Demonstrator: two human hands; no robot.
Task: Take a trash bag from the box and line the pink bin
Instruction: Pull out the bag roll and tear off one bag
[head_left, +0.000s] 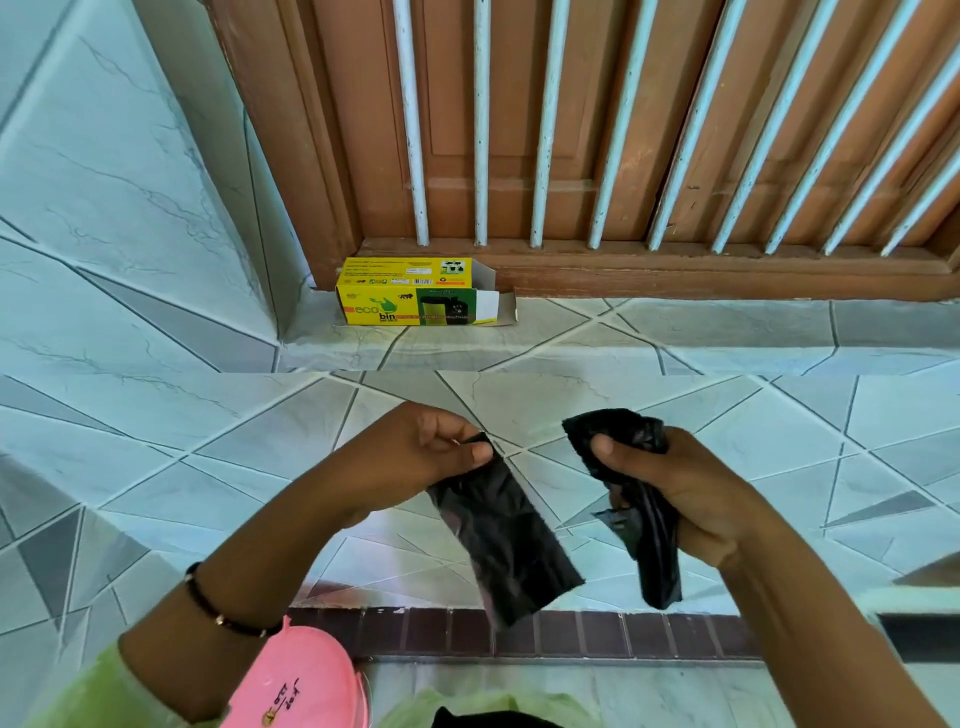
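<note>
My left hand (423, 454) pinches the top edge of a flat black trash bag (506, 540) that hangs down from it. My right hand (680, 491) grips a crumpled bunch of black trash bags (644, 499), apart from the flat one. The yellow and green bag box (410, 296) lies on its side on the tiled ledge by the window, its right end flap open. The pink bin (298, 675) shows at the bottom left, under my left forearm.
Pale tiled wall and ledge fill the view, with a brown wooden window frame and white bars (540, 124) behind the box. A dark brick strip (597, 631) runs along the floor below my hands. Green cloth (493, 706) lies at the bottom edge.
</note>
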